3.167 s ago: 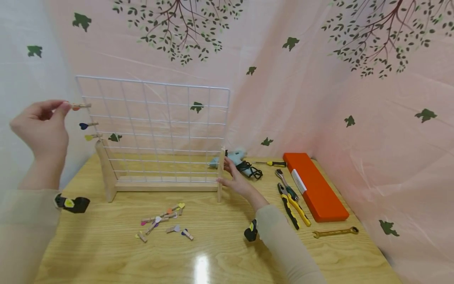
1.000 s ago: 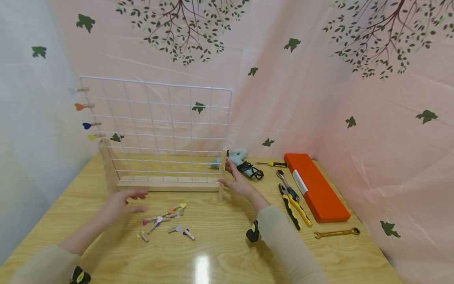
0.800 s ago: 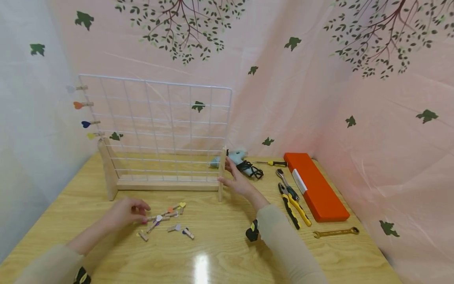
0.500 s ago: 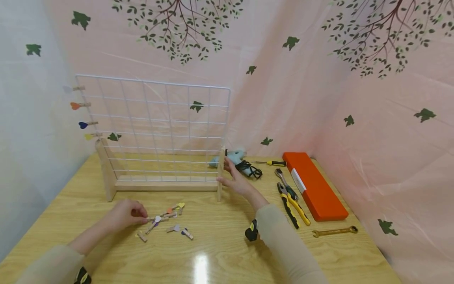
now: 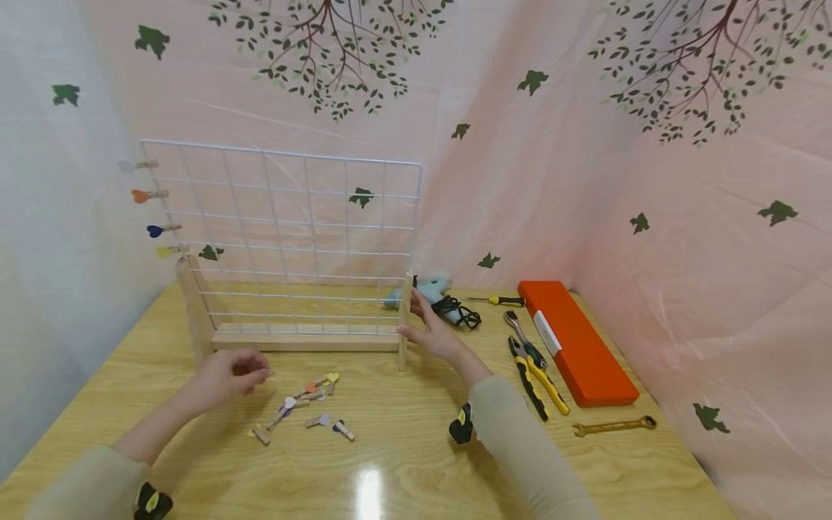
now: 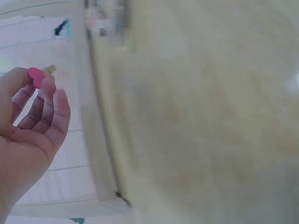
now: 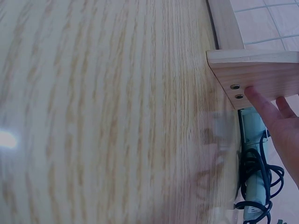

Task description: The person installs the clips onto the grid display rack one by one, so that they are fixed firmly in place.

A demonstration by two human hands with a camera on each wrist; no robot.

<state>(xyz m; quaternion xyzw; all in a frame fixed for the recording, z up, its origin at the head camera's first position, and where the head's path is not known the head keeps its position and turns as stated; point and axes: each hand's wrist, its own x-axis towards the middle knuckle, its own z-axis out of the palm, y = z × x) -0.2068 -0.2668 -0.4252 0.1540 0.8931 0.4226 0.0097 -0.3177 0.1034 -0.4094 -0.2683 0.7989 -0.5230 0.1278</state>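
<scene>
My left hand (image 5: 224, 379) pinches a small wooden clothespin with a pink heart (image 6: 36, 77) between thumb and fingertips, in front of the wire grid's wooden base bar (image 5: 305, 347). My right hand (image 5: 434, 334) rests with extended fingers against the outer face of the right wooden upright (image 7: 252, 77), beside its two screws. The white wire grid (image 5: 305, 217) stands upright in its wooden stand. Along its left edge are clipped several heart clothespins: white (image 5: 138, 165), orange (image 5: 140, 196), dark blue (image 5: 154, 230) and yellow (image 5: 164, 252).
Several loose heart clothespins (image 5: 289, 403) lie in front of the stand. Behind the right upright is a light blue glue gun (image 5: 430, 289) with a black cord. To the right lie a screwdriver (image 5: 507, 300), a ratchet (image 5: 528, 339), pliers (image 5: 538, 379), a red case (image 5: 578, 343) and a wrench (image 5: 614, 426).
A white heart clothespin now hangs on the grid's upper left edge. My left hand came down to the pile, took the pink heart clothespin and lifted it slightly. My right hand stayed put.
</scene>
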